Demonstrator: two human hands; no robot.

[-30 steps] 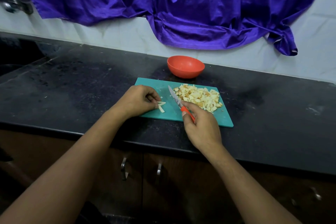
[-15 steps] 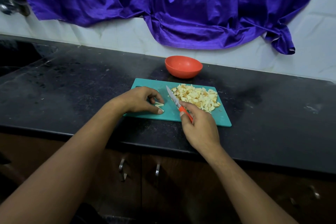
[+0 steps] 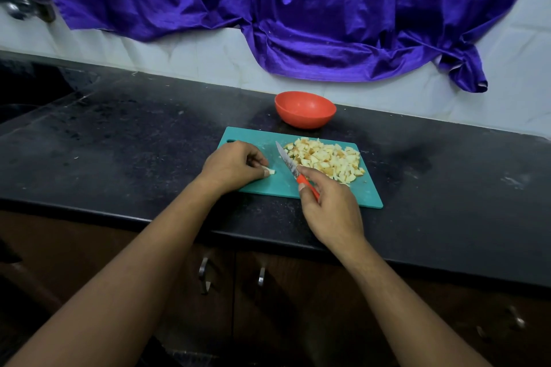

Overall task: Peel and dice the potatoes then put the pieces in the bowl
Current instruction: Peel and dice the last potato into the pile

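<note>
A teal cutting board (image 3: pixel 274 185) lies on the black counter. On its right half sits a heap of diced potato (image 3: pixel 326 159). My left hand (image 3: pixel 234 165) rests on the board's left part, its curled fingers pinching a small potato strip (image 3: pixel 269 171). My right hand (image 3: pixel 331 208) grips a knife (image 3: pixel 287 162) by its red handle, forefinger along the blade's back. The blade points away from me between the strip and the heap. An empty red bowl (image 3: pixel 305 110) stands just behind the board.
A purple cloth (image 3: pixel 268 9) hangs on the white tiled wall behind the counter. A sink recess (image 3: pixel 26 89) and a tap (image 3: pixel 18 6) lie at the far left. Cabinet doors with metal handles (image 3: pixel 204 274) are below the counter edge.
My left hand has drawn the potato strip closer under its fingers, so less of it shows. The knife and right hand have barely shifted.
</note>
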